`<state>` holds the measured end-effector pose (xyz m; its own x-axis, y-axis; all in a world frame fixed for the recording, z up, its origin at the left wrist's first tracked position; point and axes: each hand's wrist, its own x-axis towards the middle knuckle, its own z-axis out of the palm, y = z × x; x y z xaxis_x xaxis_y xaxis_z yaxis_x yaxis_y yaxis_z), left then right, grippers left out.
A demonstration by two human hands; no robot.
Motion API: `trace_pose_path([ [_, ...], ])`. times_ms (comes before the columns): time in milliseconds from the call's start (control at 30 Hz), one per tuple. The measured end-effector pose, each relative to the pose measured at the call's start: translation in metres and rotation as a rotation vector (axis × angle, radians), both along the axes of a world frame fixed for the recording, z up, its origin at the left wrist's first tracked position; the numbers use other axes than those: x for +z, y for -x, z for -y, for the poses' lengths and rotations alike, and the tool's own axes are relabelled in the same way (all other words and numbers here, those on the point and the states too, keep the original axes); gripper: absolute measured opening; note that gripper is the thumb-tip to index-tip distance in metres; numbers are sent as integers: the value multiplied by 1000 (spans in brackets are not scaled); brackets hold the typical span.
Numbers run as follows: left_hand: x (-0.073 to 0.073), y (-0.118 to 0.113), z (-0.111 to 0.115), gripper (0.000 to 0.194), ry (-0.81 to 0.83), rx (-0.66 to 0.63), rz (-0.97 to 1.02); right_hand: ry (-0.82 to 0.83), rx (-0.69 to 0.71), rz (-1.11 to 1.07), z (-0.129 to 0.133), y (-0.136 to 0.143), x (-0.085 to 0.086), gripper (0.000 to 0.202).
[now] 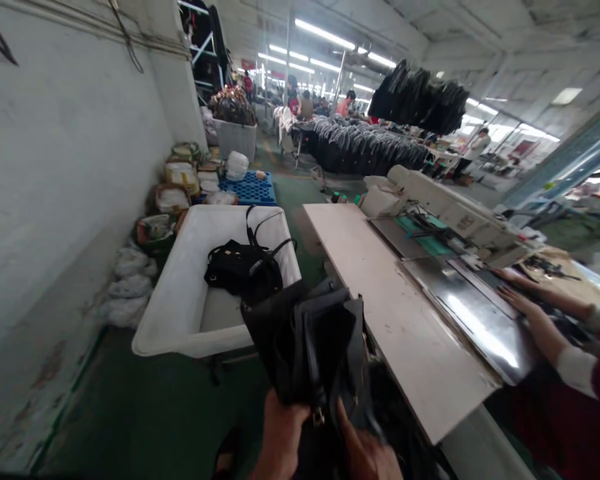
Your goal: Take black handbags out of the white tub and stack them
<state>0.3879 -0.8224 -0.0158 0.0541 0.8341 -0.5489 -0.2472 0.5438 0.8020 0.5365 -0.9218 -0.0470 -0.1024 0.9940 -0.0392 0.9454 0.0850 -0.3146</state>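
In front of me, beside the long table, a black handbag (325, 333) with a buckled strap is held upright. Several dark panels or folds show at its top, and I cannot tell whether more than one bag is there. My left hand (281, 427) is closed on its near left side, thumb by the small metal buckle (319, 417). On the near right side my right hand (369, 450) grips the same bag, its index finger lying along the black material. Beyond them, more black bags (240, 267) with thin straps lie in a white bin (165, 293).
A pale table (375, 280) runs along the right, with a large sewing machine (450, 207) on it. A co-worker's hands (520, 300) rest by its metal plate. Sacks (173, 197) and plastic bundles (130, 293) line the left wall. A blue pallet (250, 187) lies behind the bin.
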Motion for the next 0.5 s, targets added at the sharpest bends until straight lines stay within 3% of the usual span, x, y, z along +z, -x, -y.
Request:
trace_pose_path([
  [67,32,22,-60,21,-63,130,193,-132,96,94,-74,24,47,76],
  [133,54,44,-123,31,-141,282,298,-166,136,223,-149,49,94,70],
  [200,59,63,-183,37,-220,412,279,-160,173,321,-222,75,129,61],
  [267,45,83,-236,37,-275,482,173,-143,201,366,-288,101,138,55],
  [300,32,93,-258,36,-286,496,106,-135,208,369,-317,114,131,53],
  [367,-4,116,-288,32,-284,483,-29,-120,201,337,-360,139,96,49],
  [433,-46,144,-300,23,-262,407,-190,-77,169,262,-382,161,43,44],
  [500,-85,175,-298,9,-258,271,-392,11,132,187,-385,179,-14,37],
])
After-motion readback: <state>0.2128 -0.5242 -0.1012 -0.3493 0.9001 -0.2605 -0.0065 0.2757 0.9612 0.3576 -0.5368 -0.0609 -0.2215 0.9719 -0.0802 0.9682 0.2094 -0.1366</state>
